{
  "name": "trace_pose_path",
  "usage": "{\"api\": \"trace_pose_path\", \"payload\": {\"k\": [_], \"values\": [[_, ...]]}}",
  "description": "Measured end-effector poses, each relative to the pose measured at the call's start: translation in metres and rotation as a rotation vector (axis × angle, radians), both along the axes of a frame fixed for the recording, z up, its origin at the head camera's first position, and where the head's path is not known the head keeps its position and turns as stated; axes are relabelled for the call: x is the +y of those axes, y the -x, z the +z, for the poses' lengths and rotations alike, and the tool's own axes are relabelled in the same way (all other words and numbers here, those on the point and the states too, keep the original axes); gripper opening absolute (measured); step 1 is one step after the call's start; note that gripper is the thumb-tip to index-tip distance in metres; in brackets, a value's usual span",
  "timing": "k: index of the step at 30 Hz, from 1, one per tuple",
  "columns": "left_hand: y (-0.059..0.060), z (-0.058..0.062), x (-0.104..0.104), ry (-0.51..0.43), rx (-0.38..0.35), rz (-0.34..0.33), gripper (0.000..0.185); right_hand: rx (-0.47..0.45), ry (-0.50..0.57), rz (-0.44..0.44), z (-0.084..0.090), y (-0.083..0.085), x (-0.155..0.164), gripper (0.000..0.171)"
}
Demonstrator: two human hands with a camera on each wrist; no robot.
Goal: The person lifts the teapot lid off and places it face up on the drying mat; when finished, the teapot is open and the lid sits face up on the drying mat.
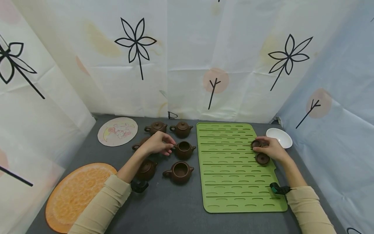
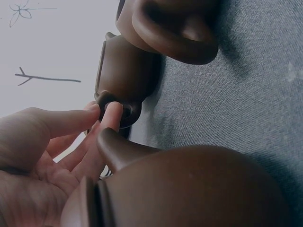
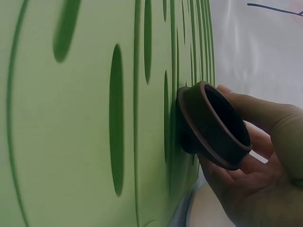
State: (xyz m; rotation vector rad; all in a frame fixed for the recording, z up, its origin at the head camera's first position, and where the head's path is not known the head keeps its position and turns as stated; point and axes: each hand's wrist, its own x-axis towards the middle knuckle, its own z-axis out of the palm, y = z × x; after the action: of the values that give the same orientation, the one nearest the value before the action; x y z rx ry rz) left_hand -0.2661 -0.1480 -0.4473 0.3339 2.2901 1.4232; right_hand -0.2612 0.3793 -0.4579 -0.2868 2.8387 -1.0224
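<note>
My left hand (image 1: 158, 144) pinches the handle of a brown lidless teapot (image 1: 184, 150) between thumb and fingertips; the left wrist view shows the grip on the handle (image 2: 135, 112). In front of that pot sits another lidless teapot (image 1: 180, 172). A lidded teapot (image 1: 146, 169) stands under my left forearm, and one more (image 1: 141, 143) is partly hidden behind the hand. Over the green mat (image 1: 230, 162), my right hand (image 1: 271, 149) holds a small brown teapot lid (image 3: 213, 125), tilted, its hollow rim turned up. A second lid (image 1: 262, 158) lies on the mat close by.
Two lidded teapots, one at the left (image 1: 157, 126) and one at the right (image 1: 181, 129), stand at the back. A white bowl (image 1: 279, 136) sits beyond the mat's right edge. Leftward lie an orange oval placemat (image 1: 81, 195) and a pale round mat (image 1: 117, 131). Fabric walls enclose the table.
</note>
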Motion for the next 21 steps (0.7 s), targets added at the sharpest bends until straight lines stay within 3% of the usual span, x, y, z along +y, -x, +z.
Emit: {"api": "trace_pose_path", "payload": {"k": [12, 21], "values": [[0.001, -0.003, -0.001, 0.000, 0.006, -0.002, 0.017, -0.041, -0.047, 0.019, 0.004, -0.001, -0.006, 0.063], [-0.001, 0.002, -0.002, 0.011, 0.004, -0.010, 0.018, -0.042, -0.097, 0.052, 0.022, -0.014, -0.004, 0.069]]}}
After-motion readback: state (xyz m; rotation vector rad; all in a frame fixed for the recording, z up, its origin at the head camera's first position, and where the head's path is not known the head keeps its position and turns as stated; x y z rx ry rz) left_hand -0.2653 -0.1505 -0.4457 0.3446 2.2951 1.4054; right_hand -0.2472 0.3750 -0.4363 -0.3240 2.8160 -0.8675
